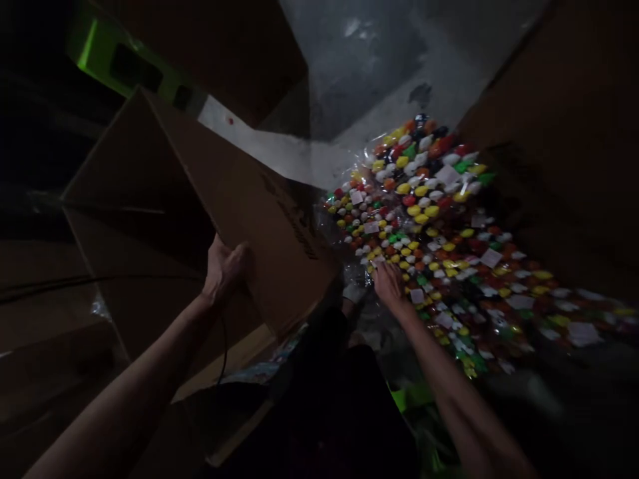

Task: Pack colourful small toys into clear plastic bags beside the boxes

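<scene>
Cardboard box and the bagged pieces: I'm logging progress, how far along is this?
Done: nothing shows packed; the cardboard box interior is too dark to judge. In hand: the left hand holds the box's edge, tilted open; the right hand rests on the pile of bagged colourful small pieces. Left: the large pile remains on the floor.

Single head-worn view, looking forward and steeply down, close above the heap of small multicoloured plastic pieces in clear bags (439, 239), tilted brown cardboard box (210, 219) just left of that heap, dim light
</scene>
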Demonstrator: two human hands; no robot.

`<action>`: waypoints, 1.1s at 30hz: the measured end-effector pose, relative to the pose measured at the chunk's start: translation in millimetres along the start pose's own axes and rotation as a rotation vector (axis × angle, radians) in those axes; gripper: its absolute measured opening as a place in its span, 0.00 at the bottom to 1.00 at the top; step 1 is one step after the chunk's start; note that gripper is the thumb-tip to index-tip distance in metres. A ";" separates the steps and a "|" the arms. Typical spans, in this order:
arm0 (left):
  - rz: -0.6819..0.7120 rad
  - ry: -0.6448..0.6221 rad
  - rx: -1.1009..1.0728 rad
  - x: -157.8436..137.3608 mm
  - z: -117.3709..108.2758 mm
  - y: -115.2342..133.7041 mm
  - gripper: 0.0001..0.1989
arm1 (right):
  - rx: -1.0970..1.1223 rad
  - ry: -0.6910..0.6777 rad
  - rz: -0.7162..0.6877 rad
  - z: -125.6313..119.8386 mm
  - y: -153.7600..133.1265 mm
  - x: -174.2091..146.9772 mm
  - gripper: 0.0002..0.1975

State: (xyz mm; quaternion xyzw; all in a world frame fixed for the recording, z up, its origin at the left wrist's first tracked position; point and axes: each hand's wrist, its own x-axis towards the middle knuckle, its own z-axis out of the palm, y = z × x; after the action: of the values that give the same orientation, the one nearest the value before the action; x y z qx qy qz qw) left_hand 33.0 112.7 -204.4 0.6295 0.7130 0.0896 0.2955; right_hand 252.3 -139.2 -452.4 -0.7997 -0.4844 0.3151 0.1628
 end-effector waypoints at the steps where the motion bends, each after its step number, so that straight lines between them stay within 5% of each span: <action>1: -0.023 -0.008 -0.012 -1.4 -0.4 4.4 0.20 | -0.034 0.010 -0.059 -4.0 -8.4 45.2 0.23; 6: -0.180 0.023 -0.153 -7.7 -4.3 15.1 0.18 | -0.242 -0.133 -0.291 12.3 -75.5 235.3 0.33; 9: -0.239 0.041 -0.160 -10.8 -5.3 12.2 0.21 | -0.392 -0.233 -0.336 42.5 -116.7 297.5 0.34; 12: -0.272 0.083 -0.115 -14.4 -5.6 10.0 0.26 | -0.469 -0.232 -0.359 72.5 -135.0 326.6 0.35; 18: -0.359 0.067 -0.038 -19.3 -4.6 5.1 0.33 | -0.425 -0.207 -0.365 119.7 -92.4 351.0 0.25; 23: -0.324 0.067 -0.066 -19.5 -3.8 1.3 0.33 | -0.328 -0.161 -0.506 125.0 -65.4 349.4 0.19; 28: -0.298 0.087 -0.099 -14.7 -6.1 -1.6 0.30 | -0.068 -0.058 -0.602 81.2 -65.6 320.9 0.12; 33: -0.133 -0.005 -0.216 -4.0 -0.8 -11.3 0.27 | 0.148 0.290 -0.591 -17.3 -94.5 259.2 0.16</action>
State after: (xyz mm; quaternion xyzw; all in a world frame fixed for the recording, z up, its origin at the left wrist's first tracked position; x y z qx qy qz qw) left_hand 23.1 106.9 -208.1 0.5454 0.7386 0.1447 0.3688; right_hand 286.3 134.1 -475.8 -0.6473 -0.6429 0.1715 0.3720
